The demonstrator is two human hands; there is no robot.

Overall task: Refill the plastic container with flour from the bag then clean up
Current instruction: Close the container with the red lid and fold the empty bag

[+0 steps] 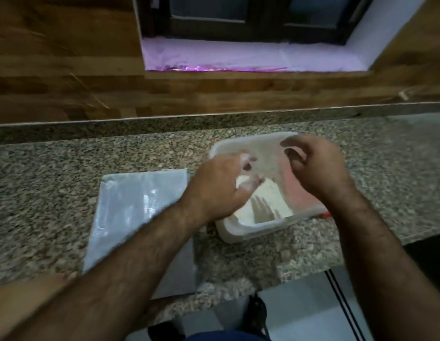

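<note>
both hands hover, fingers loosely curled, over the floured plastic container.

Bag left of container on counter

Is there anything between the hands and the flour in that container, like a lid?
No lid shows. The container sits open on the counter, flour exposed, with the left hand and right hand directly above it.

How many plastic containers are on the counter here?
1: a translucent plastic container holding flour, right of the flat bag, under both hands. More may lie outside the view.
</note>
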